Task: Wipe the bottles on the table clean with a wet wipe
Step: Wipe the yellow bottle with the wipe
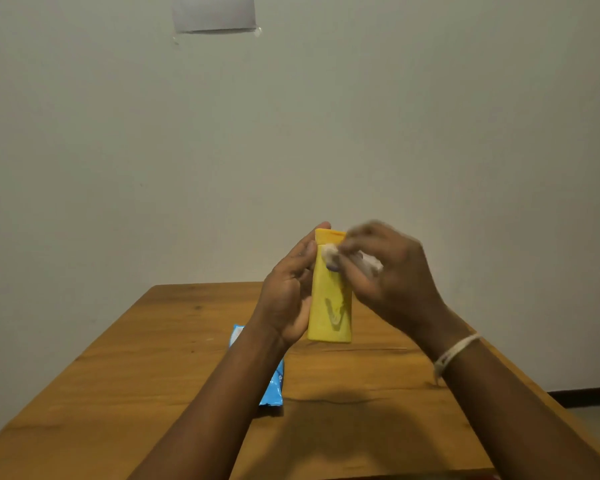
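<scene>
A flat yellow bottle [329,306] with a yellow cap is held upright above the wooden table [153,368]. My left hand [286,292] grips its left edge, fingers reaching up to the cap. My right hand [392,275] pinches a crumpled white wet wipe [331,254] and presses it on the bottle's upper front, just under the cap. The right hand is blurred. A pale V-shaped mark shows on the bottle's lower front.
A blue wet-wipe packet [272,386] lies on the table, partly hidden under my left forearm. A plain wall stands right behind the table's far edge, with a paper sheet [213,12] taped high up. Floor shows at the right.
</scene>
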`<state>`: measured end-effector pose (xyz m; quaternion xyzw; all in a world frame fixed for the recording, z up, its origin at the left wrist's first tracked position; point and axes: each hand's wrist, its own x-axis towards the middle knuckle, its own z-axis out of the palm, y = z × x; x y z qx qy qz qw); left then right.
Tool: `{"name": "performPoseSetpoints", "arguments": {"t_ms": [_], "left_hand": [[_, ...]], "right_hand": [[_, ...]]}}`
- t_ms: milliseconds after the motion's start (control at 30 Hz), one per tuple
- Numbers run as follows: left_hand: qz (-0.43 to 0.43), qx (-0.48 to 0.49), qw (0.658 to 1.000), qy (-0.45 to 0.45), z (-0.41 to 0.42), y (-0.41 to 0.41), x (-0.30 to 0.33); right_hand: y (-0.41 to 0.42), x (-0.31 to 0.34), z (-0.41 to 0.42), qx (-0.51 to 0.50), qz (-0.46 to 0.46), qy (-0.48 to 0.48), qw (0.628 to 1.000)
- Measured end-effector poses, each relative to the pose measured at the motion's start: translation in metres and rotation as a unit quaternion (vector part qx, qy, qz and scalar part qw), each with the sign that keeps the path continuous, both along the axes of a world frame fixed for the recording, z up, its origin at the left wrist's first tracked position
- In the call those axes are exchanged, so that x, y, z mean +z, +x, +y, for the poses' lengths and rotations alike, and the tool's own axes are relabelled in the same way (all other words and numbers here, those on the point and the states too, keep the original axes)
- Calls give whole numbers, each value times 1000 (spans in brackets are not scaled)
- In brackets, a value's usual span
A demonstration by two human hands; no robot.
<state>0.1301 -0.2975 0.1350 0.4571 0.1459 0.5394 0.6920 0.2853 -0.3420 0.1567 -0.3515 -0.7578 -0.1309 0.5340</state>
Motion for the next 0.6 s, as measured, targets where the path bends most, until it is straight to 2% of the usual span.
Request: {"name": "performPoseSetpoints", "arguments": {"t_ms": [67,133,233,333,400,467,533,600], "left_hand": [[9,6,1000,10,-2,4,4],[3,5,1000,20,-1,2,9],[-16,5,1000,20,3,-6,14],[-33,-3,999,14,2,-10,12],[-21,-12,1000,13,-1,-7,8],[-6,-12,1000,19,-4,-3,7],[-12,-17,1000,22,-4,-2,9],[-29,-23,999,23,-3,-7,12]], "right_hand": [[1,22,7,-11,25,3,1000],[-2,24,7,-4,4,0,1000],[-10,-9,-16,40,-85,-58,994],[-12,-42,-35,7,-175,-58,983],[-8,-30,-27,-2,-167,-44,985],[-3,-3,-7,-19,-122,-8,992],[-1,23,10,-27,-68,8,997],[-7,24,13,-13,-62,0,998]]}}
